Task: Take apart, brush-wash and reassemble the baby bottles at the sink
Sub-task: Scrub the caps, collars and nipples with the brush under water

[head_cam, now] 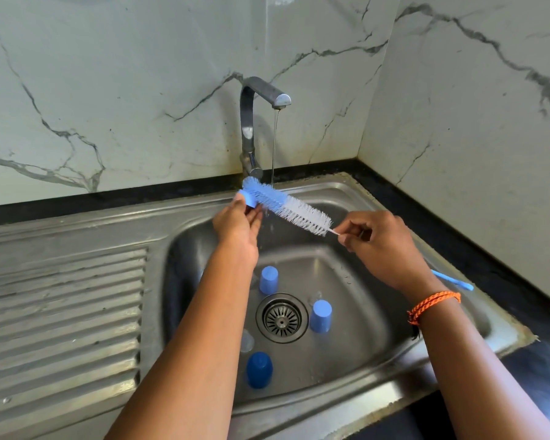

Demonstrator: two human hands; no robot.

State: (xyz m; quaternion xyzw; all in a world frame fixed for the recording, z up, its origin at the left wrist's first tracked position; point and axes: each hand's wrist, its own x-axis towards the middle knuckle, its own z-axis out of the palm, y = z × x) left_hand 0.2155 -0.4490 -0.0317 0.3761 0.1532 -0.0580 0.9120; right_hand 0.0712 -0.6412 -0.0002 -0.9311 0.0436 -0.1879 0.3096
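Note:
Over the steel sink (pixel 346 192) my left hand (pixel 238 222) holds a small blue bottle ring (pixel 247 198) in its fingertips. My right hand (pixel 378 241) grips the handle of a bottle brush (pixel 291 207) with blue and white bristles; its blue tip passes through the ring. A thin stream of water runs from the tap (pixel 258 100) just behind the brush. In the basin stand three blue caps: one (pixel 269 280) above the drain, one (pixel 320 315) to its right, a darker one (pixel 259 369) below. A clear teat (pixel 246 341) lies left of the drain.
The ribbed draining board (pixel 61 328) spreads out to the left. The drain strainer (pixel 281 318) sits mid-basin. Marble walls close the back and right, with a black counter strip (pixel 489 265) along them. The brush's blue handle end (pixel 454 281) sticks out behind my right wrist.

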